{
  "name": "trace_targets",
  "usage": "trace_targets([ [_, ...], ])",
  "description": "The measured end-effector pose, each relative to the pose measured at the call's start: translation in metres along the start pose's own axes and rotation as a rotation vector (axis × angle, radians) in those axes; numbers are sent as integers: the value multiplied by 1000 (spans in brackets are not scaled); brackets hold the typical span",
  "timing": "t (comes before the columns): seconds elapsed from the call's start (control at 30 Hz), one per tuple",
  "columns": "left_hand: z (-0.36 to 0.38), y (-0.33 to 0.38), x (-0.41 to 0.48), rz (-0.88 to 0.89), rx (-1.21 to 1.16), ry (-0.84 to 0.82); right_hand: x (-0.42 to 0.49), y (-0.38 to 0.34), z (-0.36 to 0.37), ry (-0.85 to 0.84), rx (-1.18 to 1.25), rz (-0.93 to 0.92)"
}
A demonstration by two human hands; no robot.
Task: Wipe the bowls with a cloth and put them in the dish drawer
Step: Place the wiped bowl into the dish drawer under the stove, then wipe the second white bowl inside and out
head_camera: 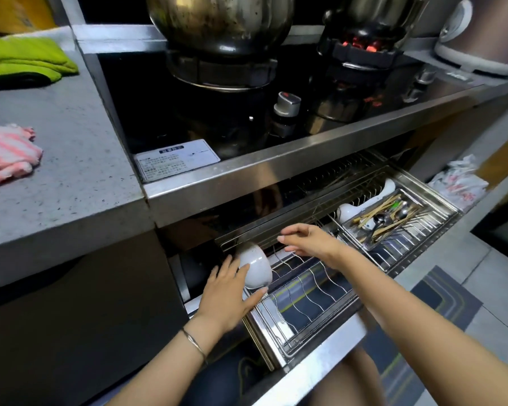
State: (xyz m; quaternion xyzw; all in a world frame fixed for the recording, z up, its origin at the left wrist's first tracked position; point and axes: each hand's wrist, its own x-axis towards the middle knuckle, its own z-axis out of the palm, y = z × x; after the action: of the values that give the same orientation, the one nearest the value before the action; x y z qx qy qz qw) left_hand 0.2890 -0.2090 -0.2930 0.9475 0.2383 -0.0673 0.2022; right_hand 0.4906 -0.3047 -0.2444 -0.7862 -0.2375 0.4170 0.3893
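A white bowl (255,268) lies tipped on its side at the left end of the wire rack in the pulled-out steel dish drawer (311,341). My left hand (229,294) rests against the bowl's left side with straight fingers, its thumb under the bowl's foot. Just right of the bowl, my right hand (308,241) hovers over the rack with relaxed fingers and holds nothing. The pink-and-white striped cloth (6,153) lies on the grey counter at the far left.
A cutlery tray (384,221) with chopsticks, spoons and white ladles fills the drawer's right part. Above it the stove (247,118) carries two pots, the right burner glowing red. A green cloth (24,57) lies at the counter's back. A striped mat (428,312) covers the floor.
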Motion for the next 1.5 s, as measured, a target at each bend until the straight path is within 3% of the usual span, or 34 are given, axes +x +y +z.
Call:
trace_targets([
  [0.1,-35,16,-13,71,-59,78,-43,-20,-11,47,-70,-143],
  [0.27,-126,44,-56,235,-120,364,-111,-61,-6,79,-214,-380],
  [0.43,-207,33,-121,347,-223,496,-166,-119,27,110,-419,-667],
  [0.57,-246,-18,-158,258,-202,598,-183,-171,67,105,-513,-876],
  [0.9,-283,-137,-215,-50,-94,623,-152,-266,174,-56,-753,-1026],
  [1.17,-292,-179,-227,-72,-111,628,-114,-284,229,124,-1037,-1171],
  [1.33,-300,-188,-225,-4,-313,671,-109,-292,241,265,-904,-1104],
  [1.43,-307,-191,-219,-42,-529,681,-121,-322,241,138,-599,-1033],
  [1.5,-316,-190,-217,-73,-829,707,-129,-347,243,54,-377,-1028],
])
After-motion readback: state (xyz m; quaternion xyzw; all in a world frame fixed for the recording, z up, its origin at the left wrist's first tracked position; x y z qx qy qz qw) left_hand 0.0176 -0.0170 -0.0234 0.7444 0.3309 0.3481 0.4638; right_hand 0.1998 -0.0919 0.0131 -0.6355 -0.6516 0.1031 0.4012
